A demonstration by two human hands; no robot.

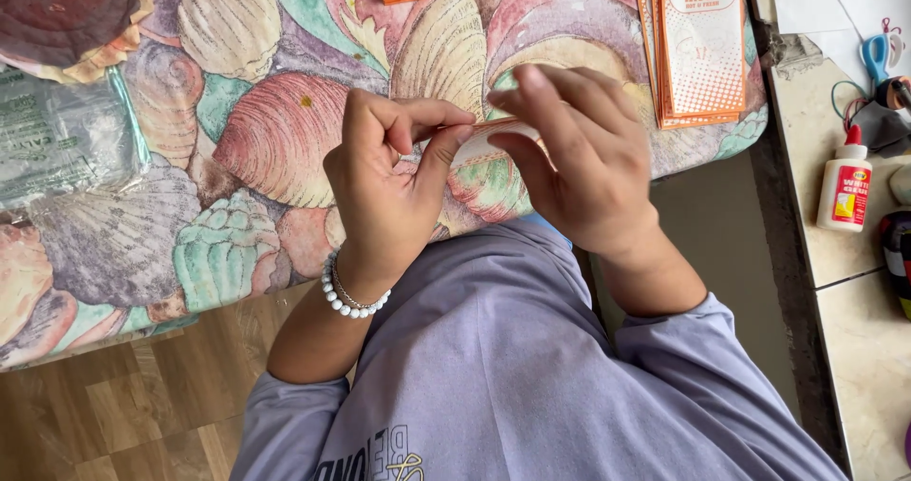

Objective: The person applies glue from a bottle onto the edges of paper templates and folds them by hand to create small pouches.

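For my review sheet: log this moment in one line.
left hand: pinching paper strip | right hand: pinching it too | orange cards behind

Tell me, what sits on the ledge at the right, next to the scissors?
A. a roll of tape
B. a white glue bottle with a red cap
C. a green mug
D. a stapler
B: a white glue bottle with a red cap stands upright on the pale ledge, just below the blue-handled scissors; no tape, mug or stapler shows there.
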